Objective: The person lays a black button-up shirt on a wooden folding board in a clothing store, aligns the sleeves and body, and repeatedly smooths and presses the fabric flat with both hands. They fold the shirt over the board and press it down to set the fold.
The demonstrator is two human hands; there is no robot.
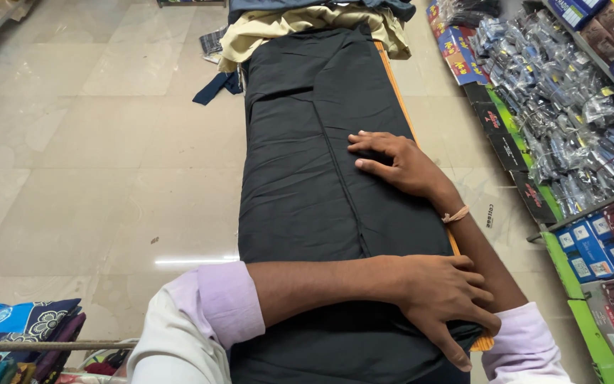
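Note:
A long black cloth [307, 163] lies spread lengthwise over a narrow board with an orange edge [396, 92]. My right hand [396, 162] rests flat on the cloth near its right side, fingers spread and pointing left. My left hand [445, 295] crosses over my right forearm and presses down on the cloth's near right edge, fingers apart. Neither hand grips the cloth. A thread band circles my right wrist [455, 214].
Beige cloth [300, 25] and dark cloth are heaped at the board's far end. Shelves on the right hold packets in clear plastic [556, 92] and coloured boxes [605, 242]. Patterned blue fabric [15, 320] lies at lower left. Tiled floor [94, 156] spreads to the left.

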